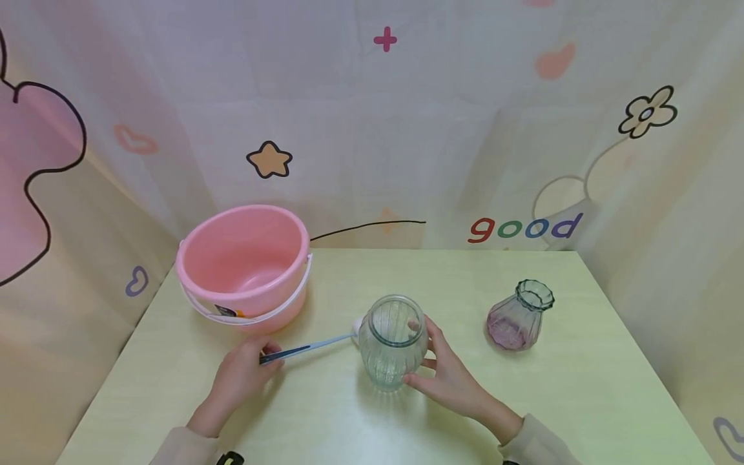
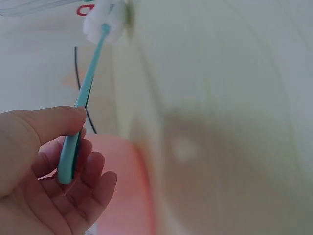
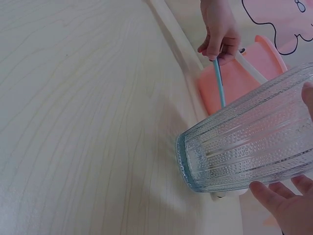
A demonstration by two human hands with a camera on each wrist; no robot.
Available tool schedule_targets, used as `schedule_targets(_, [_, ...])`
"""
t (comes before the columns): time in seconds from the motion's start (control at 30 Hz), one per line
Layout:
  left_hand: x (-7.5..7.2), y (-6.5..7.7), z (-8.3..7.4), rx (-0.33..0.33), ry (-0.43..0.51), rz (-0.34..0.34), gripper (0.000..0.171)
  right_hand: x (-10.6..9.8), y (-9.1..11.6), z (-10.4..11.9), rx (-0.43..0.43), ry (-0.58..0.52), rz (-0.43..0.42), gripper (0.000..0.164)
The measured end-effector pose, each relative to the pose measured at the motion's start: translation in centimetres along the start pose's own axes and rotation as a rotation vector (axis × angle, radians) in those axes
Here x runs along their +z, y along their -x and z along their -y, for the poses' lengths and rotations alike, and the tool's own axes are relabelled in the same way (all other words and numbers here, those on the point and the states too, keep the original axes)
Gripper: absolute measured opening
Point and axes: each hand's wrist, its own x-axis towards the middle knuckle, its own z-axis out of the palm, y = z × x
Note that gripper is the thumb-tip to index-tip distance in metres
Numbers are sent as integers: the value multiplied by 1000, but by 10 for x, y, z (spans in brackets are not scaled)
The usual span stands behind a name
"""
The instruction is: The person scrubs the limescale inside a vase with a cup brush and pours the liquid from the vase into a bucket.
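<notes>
My left hand pinches the handle of a cup brush between thumb and fingers. Its handle is light blue with a dark strip, and its white, soft-looking head points away from the hand, partly hidden behind the vase in the head view. A clear ribbed glass vase stands near the middle of the table, its open mouth up. Around its right side curls my right hand, thumb in front and fingers behind. The right wrist view shows the vase's textured wall and fingertips against it.
At the back left stands a pink bucket with a white handle hanging down its front. A second, smaller glass vase, purple toward its base, is on the right of the table. A printed curtain closes off the back and sides.
</notes>
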Motion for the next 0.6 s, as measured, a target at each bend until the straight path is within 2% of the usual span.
schedule_targets(0.27, [-7, -3, -22, 54, 176, -142, 17, 0, 1, -3, 13, -14, -1, 93])
schedule_targets(0.4, [-10, -5, -36, 39, 357, -191, 16, 2, 1, -3, 4, -22, 3, 93])
schedule_targets(0.5, [-14, -9, -51, 3, 526, -226, 16, 2, 0, -3, -10, -16, 3, 93])
schedule_targets(0.6, [-15, -13, -65, -28, 647, -265, 18, 2, 1, -3, -20, -12, -3, 93])
